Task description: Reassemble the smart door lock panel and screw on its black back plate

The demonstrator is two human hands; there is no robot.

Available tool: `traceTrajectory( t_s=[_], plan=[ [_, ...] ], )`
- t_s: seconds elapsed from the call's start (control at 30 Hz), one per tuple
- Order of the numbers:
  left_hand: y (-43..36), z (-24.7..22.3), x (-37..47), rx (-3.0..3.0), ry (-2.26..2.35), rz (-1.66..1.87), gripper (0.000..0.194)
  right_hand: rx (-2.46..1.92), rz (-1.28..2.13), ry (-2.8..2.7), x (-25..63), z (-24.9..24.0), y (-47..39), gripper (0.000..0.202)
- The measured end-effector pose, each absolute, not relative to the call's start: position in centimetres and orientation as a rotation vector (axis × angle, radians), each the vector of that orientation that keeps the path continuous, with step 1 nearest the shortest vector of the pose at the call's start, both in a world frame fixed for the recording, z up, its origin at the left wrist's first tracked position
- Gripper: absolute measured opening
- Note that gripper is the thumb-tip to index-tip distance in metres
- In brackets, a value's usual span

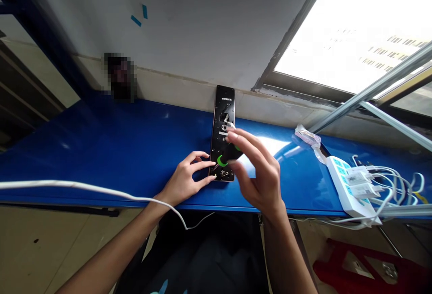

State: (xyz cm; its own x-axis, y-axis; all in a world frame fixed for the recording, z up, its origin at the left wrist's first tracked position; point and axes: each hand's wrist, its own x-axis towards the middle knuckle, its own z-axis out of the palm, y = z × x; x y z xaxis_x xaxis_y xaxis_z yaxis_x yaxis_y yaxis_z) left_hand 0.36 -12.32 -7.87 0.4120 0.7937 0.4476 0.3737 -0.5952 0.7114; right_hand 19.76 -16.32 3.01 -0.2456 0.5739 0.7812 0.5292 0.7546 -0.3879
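Observation:
A long narrow black panel [218, 150] lies on the blue table, its far end close to the wall. Screws, small fittings, a socket-like opening and white labels show on its face. My left hand [184, 177] rests at the panel's left edge near the lower end, thumb and fingers stretched apart and touching it. In my right hand [259, 168] is a screwdriver [222, 160] with a black and green handle, slanting over the lower half of the panel. Motion smears the handle and the fingertips, and the tool's tip is hidden.
On the right, a white power strip [340, 186] carries several chargers and tangled white cables [401, 181]. A plastic packet [308, 138] lies behind it. A white cord [84, 186] crosses above my left wrist. Metal bars [374, 84] slant by the window; a red stool [364, 267] stands below.

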Motion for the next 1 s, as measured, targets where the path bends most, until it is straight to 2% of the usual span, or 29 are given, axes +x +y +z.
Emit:
traceTrajectory(
  t_s=[0.1,0.2,0.3,0.43,0.57,0.63,0.77,0.9,1.0],
  plan=[
    [-12.2,-7.7,0.3,2.096,1.031,1.007,0.043,-0.779,0.183,-1.846,19.9,3.6,-16.5,0.053],
    [-12.1,-7.6,0.4,2.045,0.999,0.961,0.053,-0.785,0.092,-1.78,20.1,3.8,-16.5,0.049],
    [-12.1,-7.5,0.5,2.015,0.987,0.942,0.058,-0.837,0.09,-1.788,20.2,3.8,-16.6,0.042],
    [-11.9,-7.1,0.5,1.968,1.013,0.857,0.063,-0.77,0.234,-1.783,20.5,3.9,-16.4,0.047],
    [-11.5,-6.6,0.4,1.918,1.002,0.738,0.071,-0.799,0.057,-1.725,21.0,3.9,-16.3,0.045],
    [-11.3,-6.4,0.3,1.906,0.992,0.704,0.07,-0.847,0.069,-1.757,21.1,4.0,-16.3,0.041],
    [-11.0,-6.4,0.3,1.915,0.997,0.681,0.067,-0.776,0.24,-1.823,20.9,4.0,-16.4,0.052],
    [-11.0,-6.4,0.4,1.937,0.999,0.679,0.065,-0.783,0.071,-1.747,20.7,4.0,-16.3,0.049],
    [-11.0,-6.3,0.4,1.929,0.993,0.675,0.061,-0.835,0.128,-1.765,20.7,4.1,-16.3,0.042]
  ],
)
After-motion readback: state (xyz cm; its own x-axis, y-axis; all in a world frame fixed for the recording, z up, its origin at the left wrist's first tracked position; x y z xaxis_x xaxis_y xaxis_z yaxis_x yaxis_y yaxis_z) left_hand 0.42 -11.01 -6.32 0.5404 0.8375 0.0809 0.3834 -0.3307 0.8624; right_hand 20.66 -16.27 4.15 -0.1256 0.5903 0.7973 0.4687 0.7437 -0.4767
